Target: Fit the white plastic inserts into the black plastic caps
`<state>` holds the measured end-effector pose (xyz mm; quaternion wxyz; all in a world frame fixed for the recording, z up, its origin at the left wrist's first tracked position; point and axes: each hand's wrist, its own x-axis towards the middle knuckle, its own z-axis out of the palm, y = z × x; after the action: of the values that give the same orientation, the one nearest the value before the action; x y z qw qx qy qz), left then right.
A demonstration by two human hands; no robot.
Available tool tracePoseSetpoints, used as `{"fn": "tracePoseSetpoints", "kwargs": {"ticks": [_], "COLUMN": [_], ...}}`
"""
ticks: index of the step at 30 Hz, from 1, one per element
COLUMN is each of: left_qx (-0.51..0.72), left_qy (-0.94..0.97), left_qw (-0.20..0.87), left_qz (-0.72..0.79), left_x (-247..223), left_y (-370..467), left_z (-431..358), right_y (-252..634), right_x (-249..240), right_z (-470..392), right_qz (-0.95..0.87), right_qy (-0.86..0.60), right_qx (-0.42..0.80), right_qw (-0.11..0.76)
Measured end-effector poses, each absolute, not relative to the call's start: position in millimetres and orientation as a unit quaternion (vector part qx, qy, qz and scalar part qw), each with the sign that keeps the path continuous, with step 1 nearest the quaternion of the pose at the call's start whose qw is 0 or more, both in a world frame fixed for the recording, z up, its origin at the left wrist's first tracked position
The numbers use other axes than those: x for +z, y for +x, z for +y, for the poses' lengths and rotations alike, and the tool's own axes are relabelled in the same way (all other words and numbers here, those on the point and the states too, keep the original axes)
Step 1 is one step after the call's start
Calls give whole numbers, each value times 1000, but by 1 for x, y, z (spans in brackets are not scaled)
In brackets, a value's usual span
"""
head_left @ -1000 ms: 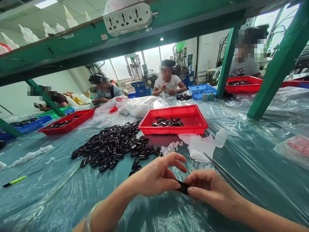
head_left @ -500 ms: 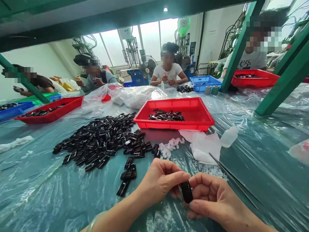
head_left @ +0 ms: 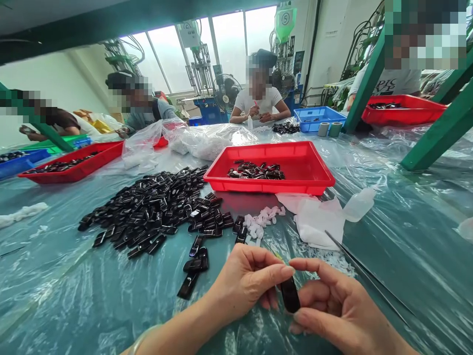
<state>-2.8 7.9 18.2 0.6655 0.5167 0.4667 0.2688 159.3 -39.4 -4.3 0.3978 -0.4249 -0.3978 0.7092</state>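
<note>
Between my two hands is a small, glossy black piece [head_left: 290, 296], tilted over the plastic-covered table. My left hand [head_left: 247, 278] pinches its upper end between thumb and fingers. My right hand [head_left: 332, 301] holds the piece's lower right side, thumb near the bottom and index finger touching the top by my left thumb. A large heap of similar black pieces [head_left: 148, 207] lies to the left. Small white pieces [head_left: 260, 222] lie just beyond my left hand. Tweezers [head_left: 365, 273] rest to the right of them, above my right hand.
A red tray [head_left: 269, 185] with black pieces stands ahead. White cloth [head_left: 320, 222] and a translucent bottle [head_left: 359, 204] lie at its right. Another red tray [head_left: 74, 172] is at left, a blue tray [head_left: 320, 118] farther back. Green posts [head_left: 436, 133] rise at right. Several people sit across.
My right index finger has stretched up to the top of the black piece. Both hands still hold it. The camera view has shifted slightly.
</note>
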Motion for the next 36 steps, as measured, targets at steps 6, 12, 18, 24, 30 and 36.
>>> {"fn": "tracePoseSetpoints", "kwargs": {"ticks": [6,12,18,24,30,36], "left_qx": [263,258,254,249,242,237], "left_qy": [524,506,501,490,457,423], "left_qw": [671,690,693,696,718,756], "left_qz": [454,449,452,462,466,440], "left_x": [17,19,22,21,18,16], "left_y": [-4,-4,-3,0,2,4], "left_z": [7,8,6,4,3,3], "right_y": [159,160,173,204,255,276], "right_x": [-5,-3,-1,-2,-17,-36], "right_z": [-39,-39,-33,-1,51,72], "right_qz": [-393,-420,-548,-593,-501,-538], "right_qy": [-429,-445,-478,-556,-685,-700], "right_qx": [708,688,561,138,5,96], "right_qw": [400,390,395,565,528,460]}}
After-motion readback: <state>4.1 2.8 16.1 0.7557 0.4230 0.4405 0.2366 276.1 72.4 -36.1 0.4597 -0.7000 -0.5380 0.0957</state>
